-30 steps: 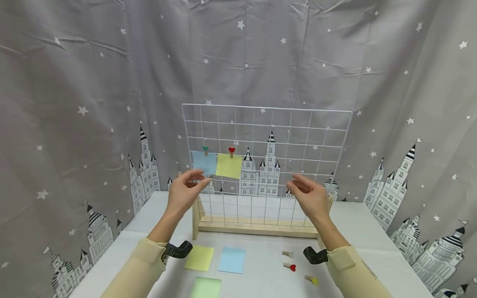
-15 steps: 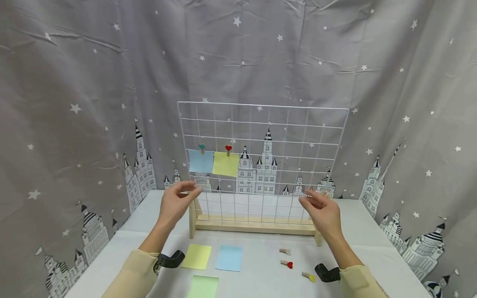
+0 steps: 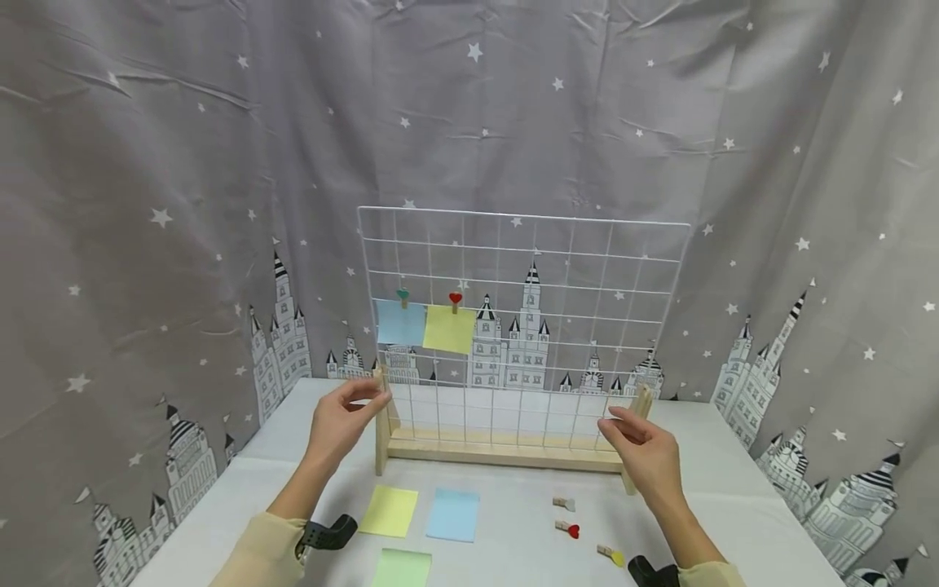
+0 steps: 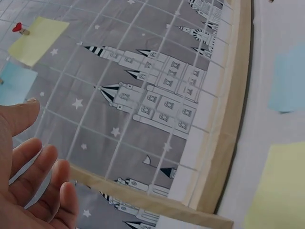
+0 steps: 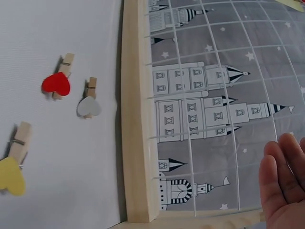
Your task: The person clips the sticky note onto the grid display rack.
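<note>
My left hand [image 3: 345,420] is in front of the left post of a white wire grid panel [image 3: 524,216], fingers loosely bent and holding nothing. At the panel's lower right, my right hand [image 3: 647,452] is likewise without anything in its fingers. On the grid's left side hang a blue sticky note [image 3: 399,326] under a green-heart clothespin [image 3: 403,297] and a yellow sticky note [image 3: 448,331] under a red-heart clothespin [image 3: 456,299]. The left wrist view shows a gap between the thumb and fingers [image 4: 45,169]. In the right wrist view, fingers [image 5: 271,179] appear at the lower right.
A wooden base [image 3: 506,456] supports the grid. On the white table lie a loose yellow note [image 3: 390,511], a blue note [image 3: 452,515] and a green note [image 3: 402,568]. To their right are clothespins with a white heart [image 5: 89,106], red heart [image 5: 56,85] and yellow heart [image 5: 12,176].
Both hands have come down from the middle of the grid and moved apart, the left one leftward, the right one rightward. The hung notes and loose things stay put.
</note>
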A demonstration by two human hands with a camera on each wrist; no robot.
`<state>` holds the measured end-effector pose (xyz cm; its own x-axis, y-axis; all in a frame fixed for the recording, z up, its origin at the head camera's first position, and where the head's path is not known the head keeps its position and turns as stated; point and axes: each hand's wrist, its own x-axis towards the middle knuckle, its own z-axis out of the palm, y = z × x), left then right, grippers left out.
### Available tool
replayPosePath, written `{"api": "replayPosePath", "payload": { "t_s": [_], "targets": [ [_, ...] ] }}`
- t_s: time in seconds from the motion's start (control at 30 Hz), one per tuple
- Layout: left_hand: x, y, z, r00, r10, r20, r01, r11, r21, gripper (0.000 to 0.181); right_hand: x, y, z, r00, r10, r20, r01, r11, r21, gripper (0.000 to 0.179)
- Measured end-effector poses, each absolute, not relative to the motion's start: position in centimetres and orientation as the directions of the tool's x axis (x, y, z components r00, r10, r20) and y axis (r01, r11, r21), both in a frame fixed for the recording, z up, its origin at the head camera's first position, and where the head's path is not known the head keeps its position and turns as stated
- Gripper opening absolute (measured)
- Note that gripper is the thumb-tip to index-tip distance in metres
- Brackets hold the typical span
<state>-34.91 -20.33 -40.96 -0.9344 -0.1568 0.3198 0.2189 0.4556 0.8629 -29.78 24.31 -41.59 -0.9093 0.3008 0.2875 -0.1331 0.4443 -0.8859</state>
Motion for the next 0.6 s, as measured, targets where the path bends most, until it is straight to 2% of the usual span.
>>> {"api": "replayPosePath", "payload": {
  "t_s": [0.43, 0.6],
  "targets": [
    [-34.5, -21.0, -43.6, -0.947, -0.186, 0.261, 0.147, 0.472, 0.869, 0.045, -28.0, 25.5, -43.2, -0.904, 0.383, 0.189, -0.005, 0.434, -0.901, 0.056],
    [-34.3, -21.3, -45.0, -0.955, -0.206, 0.215, 0.094, 0.475, 0.875, 0.044, -27.4, 25.9, -44.4, -0.916, 0.376, 0.143, 0.028, 0.415, -0.909, 0.06]
  ]
}}
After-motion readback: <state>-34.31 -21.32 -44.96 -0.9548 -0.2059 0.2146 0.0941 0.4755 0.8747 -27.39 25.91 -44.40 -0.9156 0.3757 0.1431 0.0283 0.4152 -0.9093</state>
